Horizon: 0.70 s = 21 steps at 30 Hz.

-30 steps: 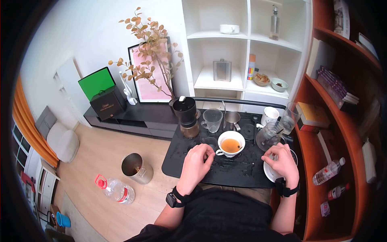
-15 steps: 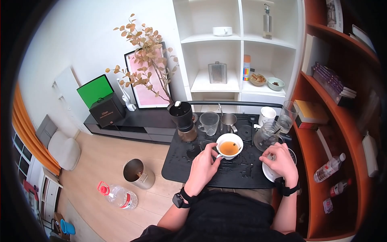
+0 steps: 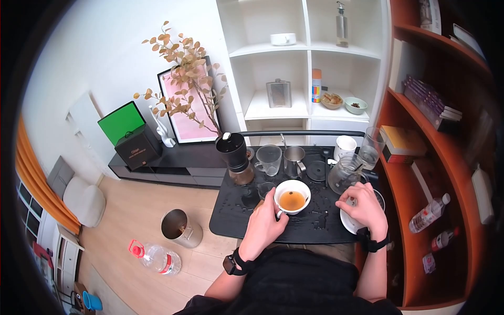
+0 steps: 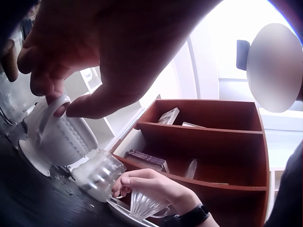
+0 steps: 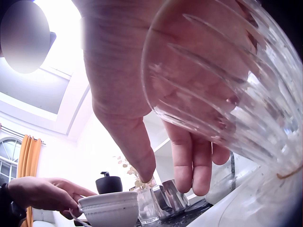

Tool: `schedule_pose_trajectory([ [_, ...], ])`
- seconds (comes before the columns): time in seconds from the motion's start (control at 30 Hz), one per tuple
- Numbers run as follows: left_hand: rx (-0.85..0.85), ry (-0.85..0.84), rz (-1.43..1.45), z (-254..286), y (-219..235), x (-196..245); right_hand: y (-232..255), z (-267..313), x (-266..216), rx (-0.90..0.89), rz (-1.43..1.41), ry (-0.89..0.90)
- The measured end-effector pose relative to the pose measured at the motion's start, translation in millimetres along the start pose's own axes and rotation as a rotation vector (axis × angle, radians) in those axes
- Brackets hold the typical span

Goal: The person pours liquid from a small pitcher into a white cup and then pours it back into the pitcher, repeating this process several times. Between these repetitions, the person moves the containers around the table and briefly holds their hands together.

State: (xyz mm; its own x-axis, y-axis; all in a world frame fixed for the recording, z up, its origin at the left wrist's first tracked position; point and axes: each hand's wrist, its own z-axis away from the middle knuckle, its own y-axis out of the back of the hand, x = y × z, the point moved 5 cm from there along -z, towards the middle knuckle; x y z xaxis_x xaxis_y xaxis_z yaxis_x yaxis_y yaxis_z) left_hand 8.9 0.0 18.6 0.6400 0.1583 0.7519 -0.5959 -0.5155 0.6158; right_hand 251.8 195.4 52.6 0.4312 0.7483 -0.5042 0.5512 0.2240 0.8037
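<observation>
My left hand pinches the handle of a white teacup, fingers at the loop and thumb against it. Amber liquid with a small dark speck lies in the cup, near the middle of the black tray table. To the right, my right hand hovers over a white saucer, thumb and fingers apart and holding nothing. Under its palm stands a ribbed clear glass piece with a handle, mostly hidden by the hand in the head view. A clear glass pot stands just beyond those fingers.
Behind the cup stand a black-topped grinder, a glass mug, a metal pitcher, a white mug and a tall glass. Wet spots dot the tray. A metal bin and water jug are on the floor at left.
My left hand has gone from beside the cup to gripping its handle, and the cup has shifted slightly toward me. The right hand stays over the saucer. The head view has turned a little.
</observation>
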Motion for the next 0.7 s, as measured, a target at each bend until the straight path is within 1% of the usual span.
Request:
schedule_pose_trajectory([
  [0.17,-0.043,0.04,-0.011,2,1,4,1,1,0,0.007,-0.003,0.008],
  [0.23,0.006,-0.047,-0.05,4,2,8,2,0,-2,0.011,0.0,0.026],
  [0.27,0.007,-0.048,-0.051,4,0,7,2,0,-2,0.012,-0.001,0.026],
  [0.33,0.064,-0.118,0.028,4,-4,8,1,0,-2,0.006,-0.005,0.033],
  [0.37,0.063,-0.118,0.027,5,-6,10,1,0,-2,0.007,-0.005,0.033],
  [0.43,0.147,-0.182,-0.134,8,-7,19,2,0,-3,0.003,-0.002,0.031],
  [0.57,0.128,-0.17,-0.16,10,-17,27,2,1,-3,-0.002,-0.009,0.007],
  [0.63,0.161,-0.255,-0.13,8,-24,27,2,1,-3,0.007,-0.001,0.014],
  [0.7,0.179,-0.288,-0.133,5,-34,21,2,1,-2,0.009,-0.001,0.018],
])
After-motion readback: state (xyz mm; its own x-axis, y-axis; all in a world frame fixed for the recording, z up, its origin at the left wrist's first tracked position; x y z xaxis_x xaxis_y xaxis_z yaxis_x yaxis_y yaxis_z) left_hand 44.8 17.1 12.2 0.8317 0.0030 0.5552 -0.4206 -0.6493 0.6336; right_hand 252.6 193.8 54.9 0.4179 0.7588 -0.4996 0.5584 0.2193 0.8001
